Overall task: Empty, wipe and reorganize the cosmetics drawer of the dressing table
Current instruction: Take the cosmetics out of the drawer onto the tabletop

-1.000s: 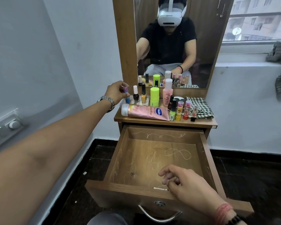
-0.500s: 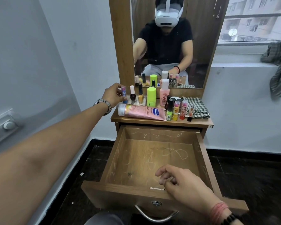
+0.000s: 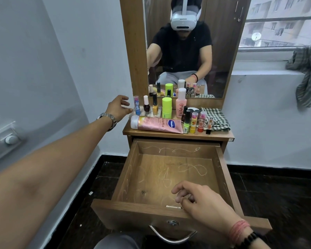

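Below the mirror (image 3: 185, 51), the drawer (image 3: 169, 177) of the dressing table (image 3: 223, 136) stood pulled fully out, its wooden floor bare save for pale scribble marks and one thin, light stick (image 3: 173, 207) lying against the inside of the front panel. The right hand (image 3: 203, 203) rested over that front edge, fingers loosely curled and touching the stick's end; whether they pinched it could not be told. The left hand (image 3: 118, 107) hovered just beside the tabletop's left end, fingers spread and holding nothing, close to a small blue-and-pink tube (image 3: 137, 105) standing upright there. Behind the drawer, on the tabletop, cosmetics stood in rows: a dark nail polish (image 3: 146, 106), a yellow one (image 3: 155, 106), a lime-green stick (image 3: 167, 107) and a pink bottle (image 3: 180, 103). A pink Vaseline tube (image 3: 156, 124) lay on its side nearer the drawer, with several lip balms (image 3: 194, 123) upright at its right end. A checked cloth (image 3: 216, 119) lay folded behind those.
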